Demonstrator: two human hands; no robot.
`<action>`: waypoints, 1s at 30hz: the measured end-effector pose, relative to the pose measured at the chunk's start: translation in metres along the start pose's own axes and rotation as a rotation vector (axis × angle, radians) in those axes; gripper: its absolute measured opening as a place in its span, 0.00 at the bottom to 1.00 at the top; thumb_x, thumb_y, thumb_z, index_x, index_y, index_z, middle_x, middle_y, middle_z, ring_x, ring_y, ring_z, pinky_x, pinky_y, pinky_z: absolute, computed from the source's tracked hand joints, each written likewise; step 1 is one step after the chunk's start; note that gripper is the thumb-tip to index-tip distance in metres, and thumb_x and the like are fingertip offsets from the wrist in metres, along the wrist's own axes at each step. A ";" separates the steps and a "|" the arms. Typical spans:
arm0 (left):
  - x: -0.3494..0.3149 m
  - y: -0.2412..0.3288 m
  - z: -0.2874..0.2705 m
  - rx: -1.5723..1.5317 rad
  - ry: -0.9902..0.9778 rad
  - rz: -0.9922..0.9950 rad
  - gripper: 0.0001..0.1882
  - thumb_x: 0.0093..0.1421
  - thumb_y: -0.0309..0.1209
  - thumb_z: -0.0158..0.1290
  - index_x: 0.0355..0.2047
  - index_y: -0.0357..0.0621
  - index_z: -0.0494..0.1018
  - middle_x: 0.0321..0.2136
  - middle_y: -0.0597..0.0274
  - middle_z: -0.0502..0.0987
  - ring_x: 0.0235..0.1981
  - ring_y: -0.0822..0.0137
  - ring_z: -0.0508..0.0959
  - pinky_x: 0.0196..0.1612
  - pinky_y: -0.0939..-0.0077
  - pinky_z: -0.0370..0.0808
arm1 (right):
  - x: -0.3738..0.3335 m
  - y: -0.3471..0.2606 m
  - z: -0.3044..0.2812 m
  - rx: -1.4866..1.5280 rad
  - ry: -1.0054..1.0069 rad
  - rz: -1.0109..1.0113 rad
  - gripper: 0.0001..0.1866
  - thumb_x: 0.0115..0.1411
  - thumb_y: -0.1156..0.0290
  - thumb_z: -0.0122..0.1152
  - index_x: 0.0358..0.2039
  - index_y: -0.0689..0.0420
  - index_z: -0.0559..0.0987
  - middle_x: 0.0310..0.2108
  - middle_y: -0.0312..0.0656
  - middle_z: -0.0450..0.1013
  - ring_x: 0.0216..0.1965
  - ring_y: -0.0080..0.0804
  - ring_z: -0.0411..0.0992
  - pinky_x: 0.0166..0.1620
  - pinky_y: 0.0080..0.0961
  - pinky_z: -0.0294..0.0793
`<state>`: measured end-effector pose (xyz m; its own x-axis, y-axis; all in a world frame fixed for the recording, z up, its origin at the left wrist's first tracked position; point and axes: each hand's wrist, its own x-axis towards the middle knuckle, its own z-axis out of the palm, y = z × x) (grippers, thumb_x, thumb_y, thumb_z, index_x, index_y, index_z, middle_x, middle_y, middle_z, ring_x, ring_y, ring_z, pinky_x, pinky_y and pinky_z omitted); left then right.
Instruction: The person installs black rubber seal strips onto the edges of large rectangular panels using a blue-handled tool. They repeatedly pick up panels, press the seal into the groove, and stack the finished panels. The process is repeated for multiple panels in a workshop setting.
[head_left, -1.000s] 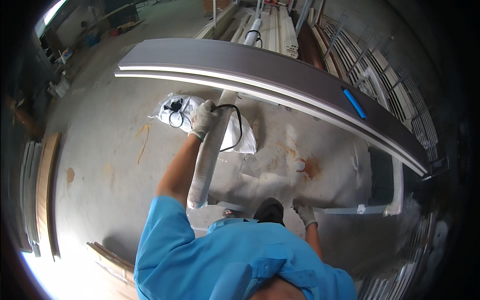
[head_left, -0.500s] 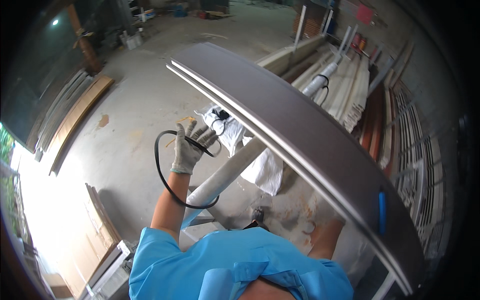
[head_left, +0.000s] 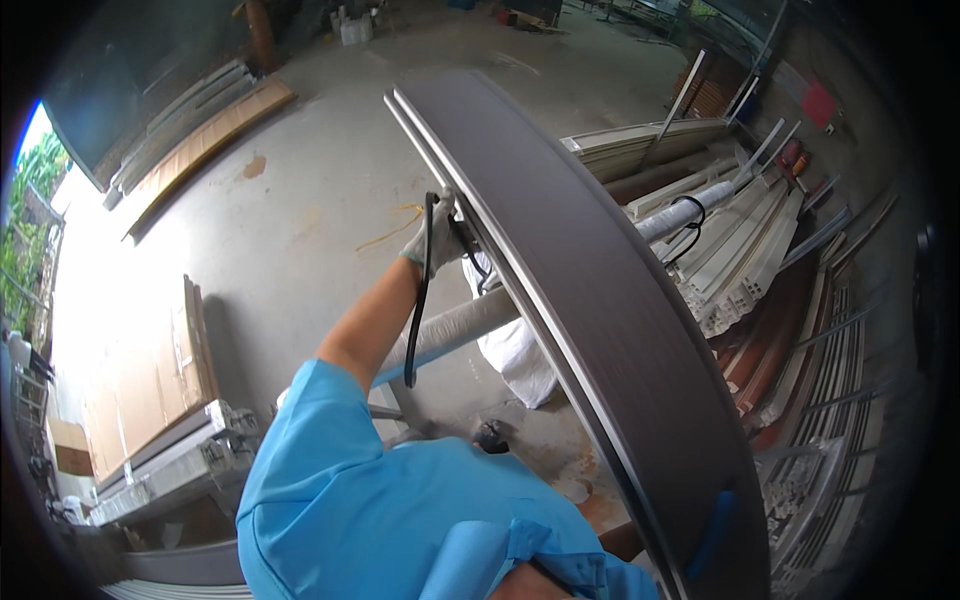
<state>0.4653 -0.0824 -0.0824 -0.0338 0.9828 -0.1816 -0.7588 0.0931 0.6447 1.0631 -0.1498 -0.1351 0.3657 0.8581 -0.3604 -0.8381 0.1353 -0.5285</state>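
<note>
A long, dark grey-brown panel (head_left: 590,290) with pale edges runs from the upper middle to the lower right, bowed by the lens. At its left edge, near the far end, my left hand (head_left: 432,238) in a pale glove grips it; some fingers are hidden behind the edge. A black cord (head_left: 421,300) hangs in a loop across that hand and wrist. Beneath the panel crosses a plastic-wrapped tube (head_left: 455,326). My right forearm (head_left: 622,541) goes under the panel, which hides the right hand. A blue strip (head_left: 715,535) shows on the panel's near part.
A white sack (head_left: 518,362) lies on the floor under the tube. Stacked pale profiles (head_left: 740,260) and reddish-brown lengths (head_left: 755,370) lie to the right. Leftward are a long board (head_left: 215,150) and a large cardboard pack (head_left: 150,385). A yellow strap (head_left: 390,232) is on the floor.
My left hand, earlier spread apart from the panel with the cord looped round it, has moved right and closed at the panel's edge. My view has turned, and the panel appears steeper.
</note>
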 end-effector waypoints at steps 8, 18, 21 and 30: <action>-0.011 0.003 0.020 0.121 0.156 0.058 0.27 0.68 0.60 0.43 0.41 0.48 0.73 0.33 0.59 0.81 0.34 0.61 0.83 0.42 0.58 0.82 | -0.007 -0.011 -0.006 -0.095 0.026 0.031 0.23 0.68 0.52 0.53 0.55 0.55 0.74 0.53 0.49 0.73 0.56 0.42 0.71 0.60 0.46 0.72; -0.078 0.010 -0.006 0.017 0.350 0.197 0.27 0.67 0.58 0.46 0.44 0.43 0.68 0.35 0.51 0.77 0.34 0.57 0.83 0.38 0.56 0.83 | 0.003 -0.028 -0.016 -0.167 0.072 0.067 0.23 0.68 0.51 0.53 0.54 0.55 0.74 0.52 0.49 0.73 0.56 0.43 0.71 0.59 0.46 0.73; -0.120 0.018 -0.016 0.091 0.352 0.208 0.28 0.67 0.56 0.47 0.49 0.41 0.69 0.40 0.50 0.78 0.40 0.55 0.82 0.43 0.56 0.83 | 0.003 -0.034 -0.023 -0.185 0.078 0.065 0.23 0.68 0.51 0.53 0.54 0.55 0.74 0.52 0.49 0.73 0.56 0.43 0.71 0.59 0.46 0.73; -0.203 0.022 -0.031 0.180 0.323 0.352 0.28 0.70 0.50 0.46 0.58 0.40 0.66 0.48 0.51 0.76 0.50 0.57 0.78 0.50 0.62 0.80 | -0.027 -0.039 -0.043 -0.201 0.083 0.041 0.23 0.68 0.51 0.53 0.54 0.56 0.74 0.52 0.49 0.73 0.56 0.44 0.71 0.58 0.46 0.74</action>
<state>0.4355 -0.2845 -0.0549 -0.4884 0.8626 -0.1320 -0.5420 -0.1813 0.8206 1.1035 -0.1991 -0.1376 0.3720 0.8161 -0.4424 -0.7582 -0.0078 -0.6519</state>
